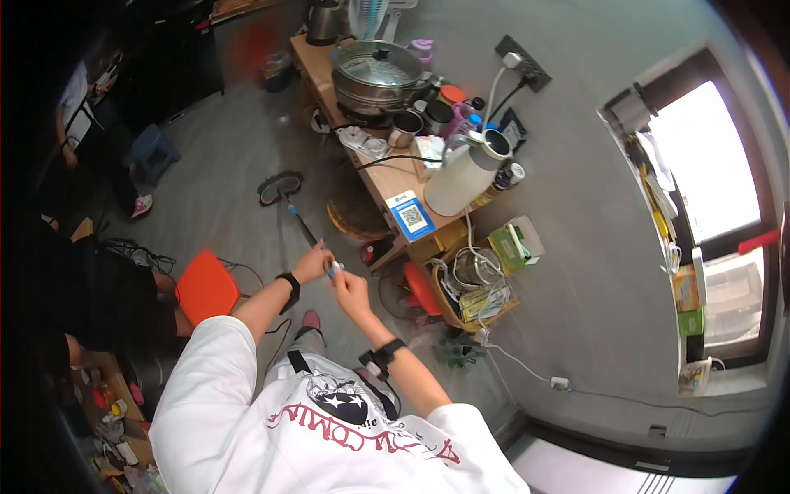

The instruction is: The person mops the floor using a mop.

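My left hand (312, 263) and my right hand (351, 290) both grip the upper end of a mop handle (303, 227), a dark stick with blue bands. The handle slants away from me down to the grey floor. Its flat oval mop head (279, 186) rests on the floor near the wooden table. Each wrist wears a black band. My white shirt with red lettering fills the lower middle of the view.
A low wooden table (393, 185) carries a steel pot (378, 74), mugs, a white kettle (463, 175) and cables. Under it are a round wooden stool (355, 210) and a basket of clutter (473, 288). An orange stool (206, 286) stands left; a blue stool (154, 152) and a seated person (74, 107) are farther left.
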`<state>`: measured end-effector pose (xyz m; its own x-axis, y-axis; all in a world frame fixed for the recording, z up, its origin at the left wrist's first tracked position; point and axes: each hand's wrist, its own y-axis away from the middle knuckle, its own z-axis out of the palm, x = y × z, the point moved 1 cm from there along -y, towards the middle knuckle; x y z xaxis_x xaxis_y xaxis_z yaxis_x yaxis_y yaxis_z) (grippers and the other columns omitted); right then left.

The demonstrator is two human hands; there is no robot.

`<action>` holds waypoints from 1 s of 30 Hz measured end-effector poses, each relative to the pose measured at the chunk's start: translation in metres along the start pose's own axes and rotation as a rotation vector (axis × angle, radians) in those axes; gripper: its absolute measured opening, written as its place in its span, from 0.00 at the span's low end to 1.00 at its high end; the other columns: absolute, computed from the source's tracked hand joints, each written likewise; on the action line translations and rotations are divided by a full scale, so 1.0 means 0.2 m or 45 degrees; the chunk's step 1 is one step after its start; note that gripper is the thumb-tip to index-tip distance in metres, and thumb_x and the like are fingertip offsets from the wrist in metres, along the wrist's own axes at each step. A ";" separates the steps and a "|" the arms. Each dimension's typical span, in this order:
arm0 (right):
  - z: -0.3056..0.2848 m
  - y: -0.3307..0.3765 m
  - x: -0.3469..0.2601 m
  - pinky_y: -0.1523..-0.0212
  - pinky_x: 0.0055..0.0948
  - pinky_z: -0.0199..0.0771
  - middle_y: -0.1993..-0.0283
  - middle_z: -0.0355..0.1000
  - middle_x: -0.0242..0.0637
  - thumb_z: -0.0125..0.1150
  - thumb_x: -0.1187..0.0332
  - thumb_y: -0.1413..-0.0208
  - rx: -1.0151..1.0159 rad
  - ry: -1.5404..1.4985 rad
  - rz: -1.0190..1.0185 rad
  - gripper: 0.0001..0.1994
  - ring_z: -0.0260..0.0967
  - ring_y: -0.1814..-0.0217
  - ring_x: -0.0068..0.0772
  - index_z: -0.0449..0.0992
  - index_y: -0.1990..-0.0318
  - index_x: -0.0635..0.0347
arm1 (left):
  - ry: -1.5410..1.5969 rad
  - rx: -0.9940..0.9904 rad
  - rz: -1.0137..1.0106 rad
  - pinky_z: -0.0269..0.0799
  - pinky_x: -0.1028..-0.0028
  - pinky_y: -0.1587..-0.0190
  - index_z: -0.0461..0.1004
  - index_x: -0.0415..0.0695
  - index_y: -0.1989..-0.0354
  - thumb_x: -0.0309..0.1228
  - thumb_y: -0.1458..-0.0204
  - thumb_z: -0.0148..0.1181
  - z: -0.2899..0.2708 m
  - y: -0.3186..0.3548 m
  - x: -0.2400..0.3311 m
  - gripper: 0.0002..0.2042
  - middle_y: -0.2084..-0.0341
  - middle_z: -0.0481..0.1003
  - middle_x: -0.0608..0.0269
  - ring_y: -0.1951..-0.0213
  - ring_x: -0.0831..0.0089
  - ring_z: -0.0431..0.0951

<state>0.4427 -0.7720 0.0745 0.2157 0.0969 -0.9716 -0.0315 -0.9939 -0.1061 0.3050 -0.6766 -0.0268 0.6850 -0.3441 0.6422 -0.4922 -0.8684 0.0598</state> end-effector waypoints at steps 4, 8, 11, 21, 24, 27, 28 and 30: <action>-0.42 0.42 -0.01 0.86 0.19 0.48 0.91 0.56 0.23 0.43 0.61 0.43 0.009 -0.108 0.258 0.19 0.51 0.88 0.13 0.72 0.80 0.63 | -0.218 -0.314 0.187 0.69 0.62 0.65 0.74 0.44 0.74 0.37 0.67 0.58 0.19 0.14 0.49 0.12 0.76 0.72 0.50 0.65 0.55 0.72; -0.73 0.86 -0.22 0.87 0.19 0.46 0.91 0.54 0.23 0.43 0.63 0.43 0.044 -0.164 0.365 0.18 0.48 0.88 0.12 0.74 0.77 0.64 | -0.339 -0.496 0.496 0.69 0.62 0.76 0.73 0.43 0.84 0.41 0.69 0.57 0.36 0.34 0.93 0.13 0.87 0.71 0.54 0.80 0.54 0.73; -0.86 1.10 -0.45 0.88 0.16 0.49 0.92 0.56 0.23 0.41 0.63 0.42 0.066 -0.153 0.301 0.18 0.51 0.90 0.11 0.74 0.75 0.64 | -0.414 -0.660 0.589 0.69 0.62 0.77 0.73 0.43 0.85 0.40 0.69 0.58 0.41 0.52 1.20 0.12 0.88 0.71 0.54 0.81 0.55 0.73; -0.68 1.26 -0.15 0.84 0.22 0.59 0.86 0.66 0.37 0.48 0.68 0.47 0.075 -0.081 0.373 0.11 0.61 0.87 0.21 0.74 0.75 0.63 | -0.525 -0.711 0.629 0.69 0.64 0.76 0.73 0.43 0.84 0.37 0.70 0.60 0.59 0.62 0.96 0.10 0.86 0.72 0.56 0.79 0.58 0.74; -0.55 1.04 -0.08 0.83 0.25 0.60 0.85 0.66 0.39 0.48 0.67 0.47 -0.004 -0.030 0.298 0.12 0.62 0.86 0.25 0.74 0.76 0.63 | -0.391 -0.350 0.538 0.68 0.63 0.77 0.71 0.43 0.82 0.34 0.70 0.59 0.51 0.55 0.74 0.09 0.83 0.70 0.56 0.79 0.58 0.73; -0.42 0.69 -0.13 0.83 0.27 0.59 0.86 0.63 0.39 0.48 0.66 0.47 -0.111 0.008 0.327 0.12 0.61 0.85 0.27 0.74 0.76 0.63 | -0.227 -0.060 0.344 0.67 0.63 0.75 0.72 0.46 0.68 0.33 0.65 0.56 0.30 0.41 0.58 0.12 0.76 0.70 0.59 0.76 0.57 0.72; -0.36 0.57 -0.12 0.83 0.27 0.59 0.86 0.63 0.39 0.48 0.67 0.47 -0.113 0.041 0.292 0.12 0.62 0.85 0.28 0.74 0.76 0.63 | -0.187 0.035 0.302 0.67 0.64 0.73 0.72 0.47 0.63 0.36 0.60 0.55 0.24 0.34 0.52 0.13 0.75 0.70 0.60 0.75 0.58 0.72; -0.22 0.31 -0.11 0.83 0.27 0.58 0.86 0.63 0.40 0.48 0.67 0.47 -0.178 0.084 0.248 0.12 0.62 0.85 0.29 0.73 0.76 0.63 | -0.194 0.048 0.140 0.66 0.63 0.71 0.71 0.48 0.61 0.40 0.56 0.53 0.08 0.21 0.36 0.14 0.74 0.70 0.60 0.73 0.57 0.71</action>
<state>0.4782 -0.8379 0.0990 0.2822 -0.0965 -0.9545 0.0552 -0.9916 0.1166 0.3425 -0.7444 0.0092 0.7031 -0.4854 0.5197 -0.5500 -0.8344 -0.0353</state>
